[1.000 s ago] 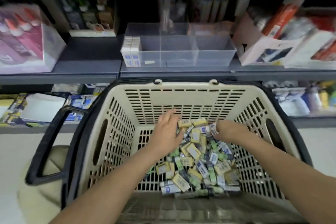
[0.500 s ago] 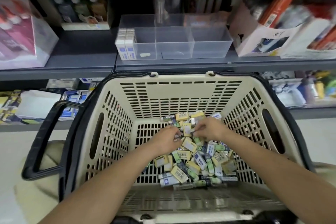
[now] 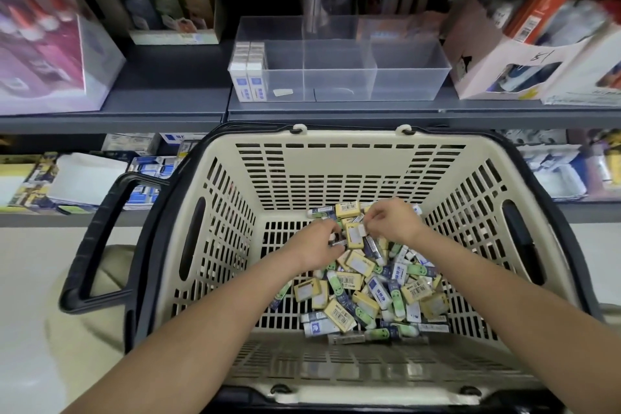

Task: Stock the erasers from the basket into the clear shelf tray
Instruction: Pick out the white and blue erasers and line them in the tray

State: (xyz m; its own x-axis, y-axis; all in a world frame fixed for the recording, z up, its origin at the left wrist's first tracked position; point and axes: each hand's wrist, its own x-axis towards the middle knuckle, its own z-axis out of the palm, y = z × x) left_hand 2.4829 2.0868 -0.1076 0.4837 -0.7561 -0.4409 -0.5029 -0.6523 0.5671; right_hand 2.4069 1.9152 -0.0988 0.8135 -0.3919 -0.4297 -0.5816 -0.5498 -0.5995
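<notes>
Basket [image 3: 336,178] is holding loose erasers [image 3: 369,292]; left hand [image 3: 317,245] is gripping a dark eraser [image 3: 337,243], right hand [image 3: 393,222] is pinching a yellow eraser [image 3: 355,237].

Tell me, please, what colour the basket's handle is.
Black: the handle contrasts with the cream basket. It shows best in the head view, at the left.

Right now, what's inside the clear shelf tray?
Two rows of white-and-blue erasers stand at the left end of the clear tray; the other compartments look bare. The front erasers cover the faces of those behind.
</notes>
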